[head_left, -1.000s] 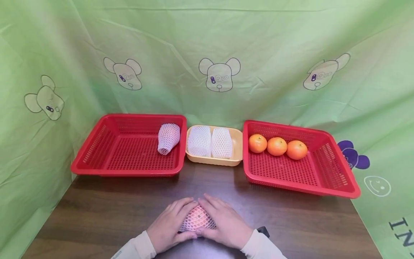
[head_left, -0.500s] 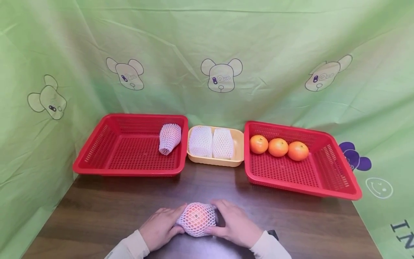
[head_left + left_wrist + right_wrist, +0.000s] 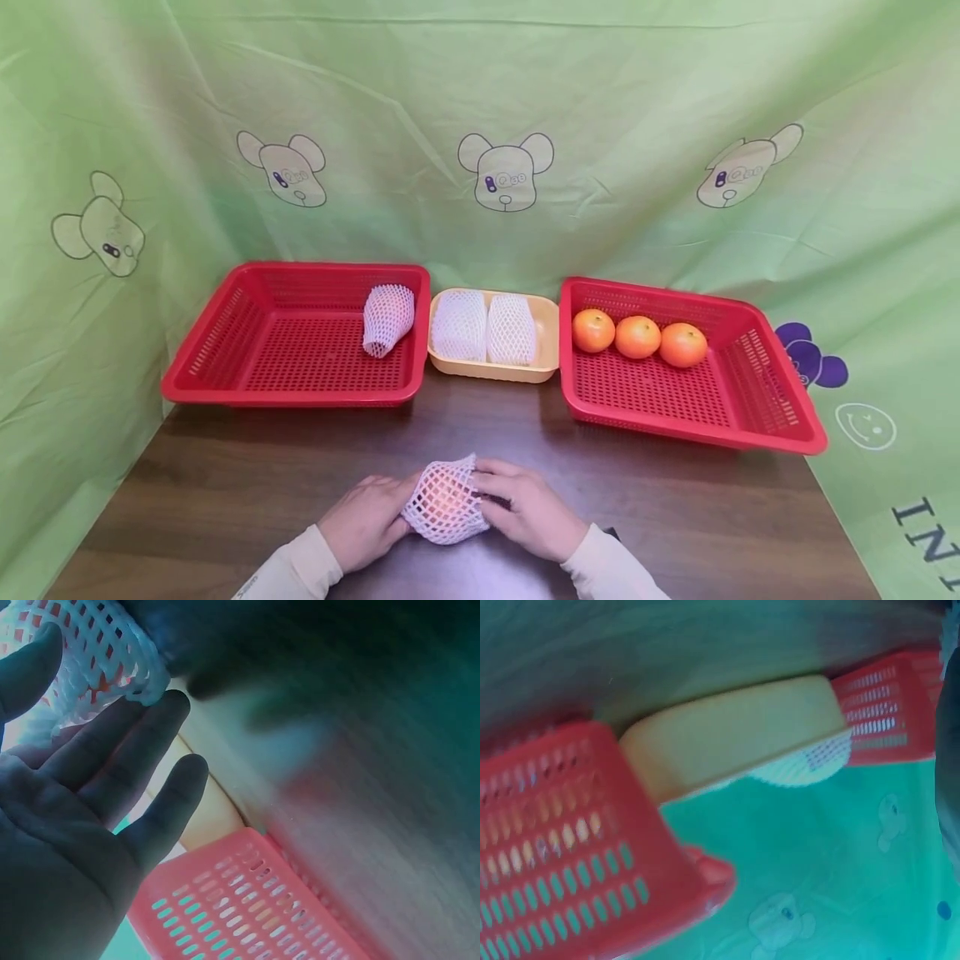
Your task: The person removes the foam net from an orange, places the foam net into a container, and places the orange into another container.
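On the near part of the table, an orange in a white foam net sleeve [image 3: 444,502] lies between both hands. My left hand [image 3: 367,518] holds its left side. In the left wrist view the thumb lies over the foam net [image 3: 90,652], and the fingers of the left hand [image 3: 82,795] reach along its other side. From the right, my right hand [image 3: 528,510] pinches the net's end with its fingertips. Only a dark sliver of the right hand [image 3: 950,750] shows in the right wrist view, with its fingers out of sight.
At the back left, a red basket [image 3: 296,398] contains one netted fruit [image 3: 388,317]. A yellow tray [image 3: 495,372] with foam nets [image 3: 512,329] stands between it and another red basket [image 3: 690,431], which holds three oranges [image 3: 637,337]. A green printed curtain [image 3: 390,225] surrounds the table.
Both hands first covered the netted orange, then spread apart to its sides. Now the right fingers have closed on the net's right end, and the net's upper right edge is pulled up.
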Motion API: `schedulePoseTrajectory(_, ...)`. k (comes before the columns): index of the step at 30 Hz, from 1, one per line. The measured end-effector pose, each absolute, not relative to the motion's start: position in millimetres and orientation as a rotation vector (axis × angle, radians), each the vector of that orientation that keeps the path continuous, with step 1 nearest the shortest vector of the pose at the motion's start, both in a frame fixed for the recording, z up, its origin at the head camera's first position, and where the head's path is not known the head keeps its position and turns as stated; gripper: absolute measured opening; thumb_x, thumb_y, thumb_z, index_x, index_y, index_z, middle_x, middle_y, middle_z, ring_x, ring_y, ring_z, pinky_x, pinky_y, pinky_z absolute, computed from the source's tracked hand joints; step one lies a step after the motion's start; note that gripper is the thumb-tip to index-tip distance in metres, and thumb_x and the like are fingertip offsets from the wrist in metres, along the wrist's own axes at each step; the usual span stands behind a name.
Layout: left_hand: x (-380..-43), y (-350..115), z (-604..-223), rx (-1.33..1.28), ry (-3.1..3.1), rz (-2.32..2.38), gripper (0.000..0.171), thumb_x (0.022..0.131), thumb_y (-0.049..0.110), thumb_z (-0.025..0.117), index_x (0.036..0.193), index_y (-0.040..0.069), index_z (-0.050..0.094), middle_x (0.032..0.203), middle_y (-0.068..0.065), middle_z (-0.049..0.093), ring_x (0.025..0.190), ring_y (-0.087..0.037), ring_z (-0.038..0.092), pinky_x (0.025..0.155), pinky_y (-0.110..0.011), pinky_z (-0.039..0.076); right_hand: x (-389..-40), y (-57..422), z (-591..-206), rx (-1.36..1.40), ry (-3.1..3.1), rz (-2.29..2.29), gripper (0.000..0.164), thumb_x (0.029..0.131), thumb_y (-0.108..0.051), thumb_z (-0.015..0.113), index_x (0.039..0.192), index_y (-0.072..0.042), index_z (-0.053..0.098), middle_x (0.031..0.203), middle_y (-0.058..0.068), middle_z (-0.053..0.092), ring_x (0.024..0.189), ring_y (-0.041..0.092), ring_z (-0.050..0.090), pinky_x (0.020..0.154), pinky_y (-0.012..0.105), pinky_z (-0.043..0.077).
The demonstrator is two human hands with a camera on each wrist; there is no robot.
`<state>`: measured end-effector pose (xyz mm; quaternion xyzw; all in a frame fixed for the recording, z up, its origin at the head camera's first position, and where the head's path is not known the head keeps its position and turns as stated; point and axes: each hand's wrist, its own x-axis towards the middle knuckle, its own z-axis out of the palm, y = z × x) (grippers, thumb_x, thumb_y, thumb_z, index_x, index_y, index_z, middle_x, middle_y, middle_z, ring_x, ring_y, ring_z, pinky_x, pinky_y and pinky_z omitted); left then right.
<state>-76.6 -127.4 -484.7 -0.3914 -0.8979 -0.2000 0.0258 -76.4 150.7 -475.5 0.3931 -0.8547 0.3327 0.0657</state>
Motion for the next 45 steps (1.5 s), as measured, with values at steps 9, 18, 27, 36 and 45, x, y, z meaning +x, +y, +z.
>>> schedulePoseTrajectory(9,-79,-126,-489,-1.187,-2.669,-0.684,0.054,0.079,0.007,0.075,0.132,0.006,0.061,0.116,-0.005,0.072,0.105,-0.017,0.068,0.088,-0.044,0.051,-75,128,-477,1.09,-2.911,0.908,0.079,0.07,-0.009,0.081,0.14,0.004,0.046,0.138,0.016,0.054,0.13,0.027,0.052,0.11,0.038,0.039)
schedulePoseTrajectory(18,-80,-125,-488,-1.1,-2.645,-0.887,0.033,0.075,-0.001,0.074,0.104,0.016,0.068,0.098,0.009,0.069,0.091,-0.014,0.065,0.081,-0.037,0.052,-70,134,-476,0.969,-2.866,1.069,0.085,0.064,-0.02,0.088,0.137,-0.005,0.046,0.128,0.004,0.057,0.117,0.017,0.056,0.103,0.037,0.045)
schedulePoseTrajectory(27,-83,-133,-482,-1.03,-2.576,-1.037,0.035,0.072,-0.001,0.073,0.096,0.023,0.066,0.088,0.018,0.053,0.076,0.0,0.051,0.065,-0.023,0.046,-70,173,-453,0.732,-2.796,1.106,0.085,0.067,-0.026,0.089,0.139,-0.01,0.048,0.128,-0.002,0.056,0.11,0.013,0.058,0.092,0.04,0.051)
schedulePoseTrajectory(36,-83,-135,-483,-0.956,-2.648,-1.06,0.038,0.078,-0.003,0.073,0.109,0.017,0.067,0.1,0.014,0.061,0.087,-0.004,0.059,0.077,-0.031,0.053,-95,224,-411,0.625,-2.715,0.986,0.084,0.068,-0.025,0.091,0.138,-0.006,0.049,0.126,0.005,0.06,0.109,0.018,0.061,0.09,0.049,0.052)
schedulePoseTrajectory(45,-83,-136,-487,-0.976,-2.645,-1.044,0.043,0.079,-0.004,0.074,0.116,0.015,0.063,0.107,0.009,0.066,0.096,-0.009,0.065,0.082,-0.035,0.055,-138,280,-374,0.454,-2.764,0.881,0.075,0.076,-0.027,0.089,0.137,-0.012,0.048,0.117,0.007,0.062,0.098,0.022,0.06,0.084,0.049,0.05)
